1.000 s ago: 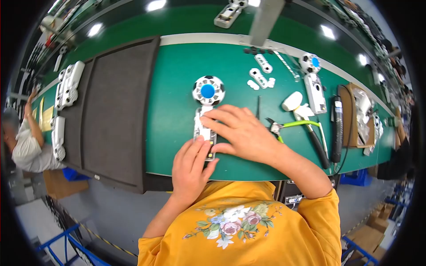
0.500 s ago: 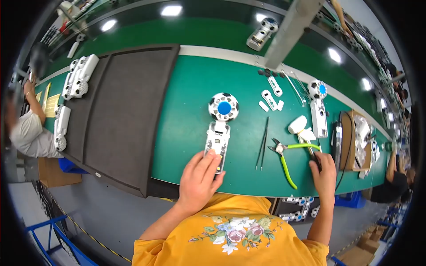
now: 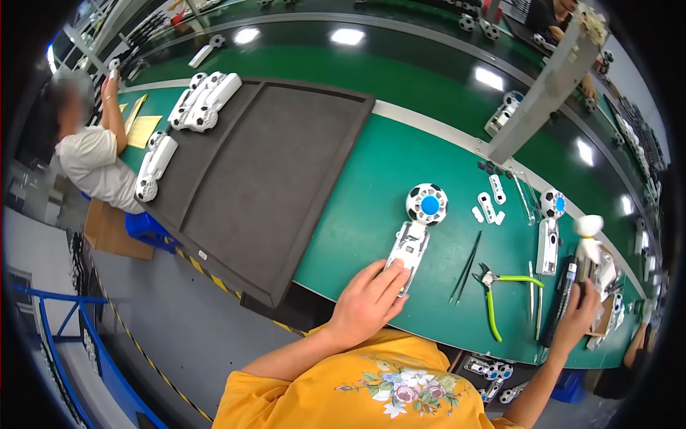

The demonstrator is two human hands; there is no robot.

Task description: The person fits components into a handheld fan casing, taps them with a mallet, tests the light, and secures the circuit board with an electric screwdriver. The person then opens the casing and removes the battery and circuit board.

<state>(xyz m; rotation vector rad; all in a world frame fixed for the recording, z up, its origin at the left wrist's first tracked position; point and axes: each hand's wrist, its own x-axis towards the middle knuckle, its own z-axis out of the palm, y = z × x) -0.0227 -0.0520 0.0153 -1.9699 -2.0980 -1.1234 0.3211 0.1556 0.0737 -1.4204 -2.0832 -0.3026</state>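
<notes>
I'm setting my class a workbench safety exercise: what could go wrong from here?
1. The right hand holds a white-headed mallet; if it were swung at the football-headed device, the left hand, whose fingers lie on the device's lower end, might be struck.
2. The green-handled pliers and tweezers lie loose on the bench between the hands, so a sweeping arm could knock them.

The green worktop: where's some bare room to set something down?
Bare: the green strip between the dark tray and the nearer ball-topped device, plus the tray's wide compartment. Crowded: right of that device, with tweezers, pliers and small white parts.
</notes>
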